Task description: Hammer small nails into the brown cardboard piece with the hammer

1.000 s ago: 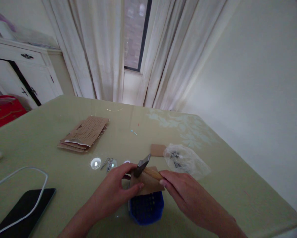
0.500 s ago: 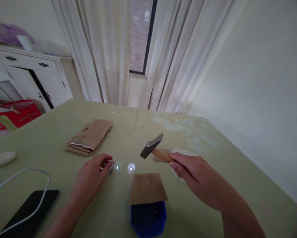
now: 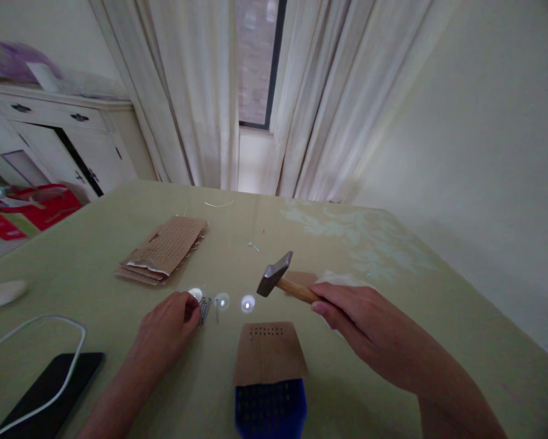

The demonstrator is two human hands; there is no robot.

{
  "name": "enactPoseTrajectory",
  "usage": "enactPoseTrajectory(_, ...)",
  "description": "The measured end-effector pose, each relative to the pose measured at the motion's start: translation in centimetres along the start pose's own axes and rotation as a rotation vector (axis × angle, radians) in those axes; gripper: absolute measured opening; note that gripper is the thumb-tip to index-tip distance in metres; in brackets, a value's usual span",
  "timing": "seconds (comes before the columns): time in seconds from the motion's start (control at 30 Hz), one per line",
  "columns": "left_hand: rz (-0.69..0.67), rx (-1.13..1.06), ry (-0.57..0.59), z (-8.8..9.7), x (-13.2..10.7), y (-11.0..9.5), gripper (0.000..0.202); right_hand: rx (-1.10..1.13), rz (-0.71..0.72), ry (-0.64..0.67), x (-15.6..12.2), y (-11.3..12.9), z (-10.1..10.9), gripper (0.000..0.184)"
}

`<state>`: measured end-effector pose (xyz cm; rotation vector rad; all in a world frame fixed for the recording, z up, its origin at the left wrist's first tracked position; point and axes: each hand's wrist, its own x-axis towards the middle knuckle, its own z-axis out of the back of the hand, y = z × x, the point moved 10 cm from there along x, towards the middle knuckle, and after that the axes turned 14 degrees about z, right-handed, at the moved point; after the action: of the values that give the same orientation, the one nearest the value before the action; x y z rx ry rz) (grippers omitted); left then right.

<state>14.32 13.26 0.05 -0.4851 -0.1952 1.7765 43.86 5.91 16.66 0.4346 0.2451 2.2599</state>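
My right hand (image 3: 351, 320) is closed round the wooden handle of a small hammer (image 3: 276, 277), whose grey head hangs above the table. My left hand (image 3: 166, 332) rests on the green table (image 3: 392, 292) with its fingertips at a small pile of nails (image 3: 204, 309); whether they pinch a nail I cannot make out. Between my hands lies a brown cardboard piece (image 3: 268, 353) with a row of small holes, laid over a blue perforated block (image 3: 270, 408).
A stack of perforated cardboard sheets (image 3: 161, 250) lies at the back left. A black phone (image 3: 49, 393) with a white cable (image 3: 40, 360) sits at the near left, a white device (image 3: 2, 292) beyond it. A clear plastic bag (image 3: 347, 279) shows behind my right hand.
My left hand left the cardboard and moved left to the nails. My right hand lifted the hammer up off the cardboard and holds it raised.
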Motion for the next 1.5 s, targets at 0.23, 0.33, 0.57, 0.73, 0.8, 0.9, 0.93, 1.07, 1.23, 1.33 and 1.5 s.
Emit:
enactPoseTrajectory(0.23, 0.008, -0.123, -0.089, 1.3, 0.0, -0.1, 0.028, -0.023, 0.000, -0.016, -0.4, -0.5, 0.7, 0.047)
enactPoseTrajectory(0.33, -0.109, -0.485, 0.005, 1.8, -1.2, -1.8, 0.038, -0.046, 0.015, -0.026, -0.5, -0.4, 0.9, 0.050)
enactPoseTrajectory(0.57, -0.368, -0.970, 0.177, 1.5, -6.2, -6.8, 0.013, -0.058, 0.037, -0.012, -0.7, -0.1, 0.8, 0.049)
enactPoseTrajectory(0.73, -0.395, -0.809, 0.188, 0.2, -7.0, -7.8, 0.014, -0.035, 0.010, 0.055, -1.0, -0.1, 0.2, 0.043)
enactPoseTrajectory(0.8, -0.396, -0.779, 0.193, 0.1, -7.0, -8.0, 0.015, -0.034, 0.005, 0.072, -1.0, -0.2, 0.0, 0.043)
enactPoseTrajectory(0.9, -0.406, -0.757, 0.185, 0.3, -7.1, -8.2, 0.015, -0.043, 0.013, 0.073, -1.0, -0.1, 0.0, 0.043)
enactPoseTrajectory(0.93, -0.412, -0.756, 0.175, 0.4, -7.1, -8.3, 0.014, -0.041, 0.016, 0.073, -1.0, 0.0, 0.0, 0.043)
enactPoseTrajectory(1.07, -0.447, -0.757, 0.135, 0.7, -7.3, -8.5, 0.014, -0.025, 0.017, 0.089, -1.2, 0.0, -0.2, 0.040)
enactPoseTrajectory(1.23, -0.502, -0.747, 0.095, 1.3, -7.8, -8.9, 0.013, -0.025, 0.015, 0.109, -1.4, -0.1, -0.4, 0.041)
enactPoseTrajectory(1.33, -0.535, -0.751, 0.077, 1.6, -8.0, -9.1, 0.013, -0.018, 0.001, 0.111, -1.3, -0.2, -0.4, 0.041)
enactPoseTrajectory(1.5, -0.567, -0.740, 0.062, 1.5, -8.2, -9.3, 0.013, 0.004, 0.010, 0.093, -1.2, 0.2, 0.1, 0.044)
